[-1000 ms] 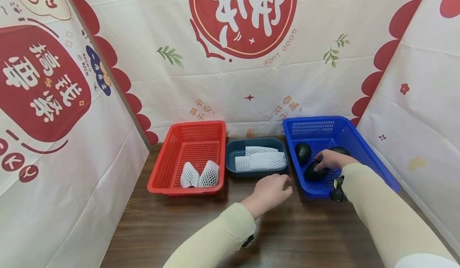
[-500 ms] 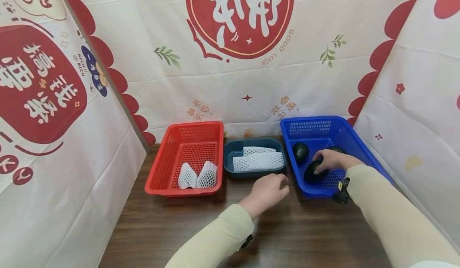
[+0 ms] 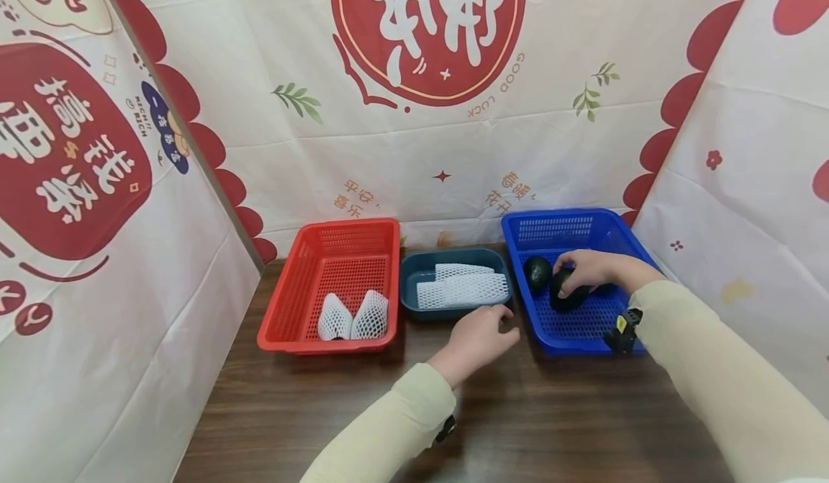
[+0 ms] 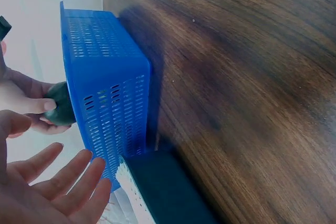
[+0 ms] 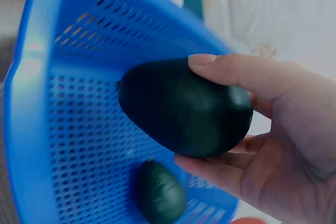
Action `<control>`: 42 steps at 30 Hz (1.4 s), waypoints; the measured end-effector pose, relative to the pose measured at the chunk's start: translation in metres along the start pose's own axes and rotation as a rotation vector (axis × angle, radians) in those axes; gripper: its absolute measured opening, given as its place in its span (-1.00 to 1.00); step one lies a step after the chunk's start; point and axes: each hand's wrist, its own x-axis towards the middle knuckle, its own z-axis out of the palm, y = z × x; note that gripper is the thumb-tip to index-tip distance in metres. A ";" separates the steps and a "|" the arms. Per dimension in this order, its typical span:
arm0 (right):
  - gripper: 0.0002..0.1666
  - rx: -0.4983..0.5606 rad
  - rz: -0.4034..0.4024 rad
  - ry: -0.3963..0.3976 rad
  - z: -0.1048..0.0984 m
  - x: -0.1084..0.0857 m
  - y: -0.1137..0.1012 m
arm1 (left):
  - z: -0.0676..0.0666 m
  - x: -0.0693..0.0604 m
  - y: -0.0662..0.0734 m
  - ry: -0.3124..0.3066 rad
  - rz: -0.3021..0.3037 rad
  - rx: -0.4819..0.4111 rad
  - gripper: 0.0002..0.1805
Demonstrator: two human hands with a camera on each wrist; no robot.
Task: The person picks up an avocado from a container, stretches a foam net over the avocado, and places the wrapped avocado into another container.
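My right hand [image 3: 589, 267] grips a dark green avocado [image 5: 184, 108] over the blue basket [image 3: 570, 342]. Its thumb lies along one side and the fingers curl round the other. A second avocado [image 3: 537, 273] rests on the basket floor, to the left of the held one in the head view. Below the held fruit in the right wrist view lies an avocado [image 5: 160, 192] on the mesh floor. My left hand [image 3: 478, 342] hovers over the table in front of the dark teal tray [image 3: 414, 310]. Its fingers [image 4: 73, 179] are spread loosely and hold nothing.
White foam net sleeves [image 3: 463, 289] lie in the teal tray. At the left stands a red basket [image 3: 278, 324] with two items in white foam netting [image 3: 352, 316]. Printed cloth walls [image 3: 388, 145] enclose the brown wooden table [image 3: 311, 411] behind and at both sides.
My right hand has raised the avocado slightly from the basket floor and moved it toward the back. My left hand has barely moved. The head view has shifted a little.
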 end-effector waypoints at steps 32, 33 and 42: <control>-0.18 0.303 -0.134 0.250 0.090 0.013 -0.082 | -0.011 -0.010 -0.067 0.023 -0.174 -0.975 -0.50; -0.18 0.312 -0.140 0.264 0.095 0.014 -0.084 | -0.012 -0.012 -0.070 0.022 -0.183 -0.972 -0.49; -0.28 0.378 -0.190 0.418 0.147 0.030 -0.088 | -0.006 -0.028 -0.097 0.053 -0.254 -1.056 -0.51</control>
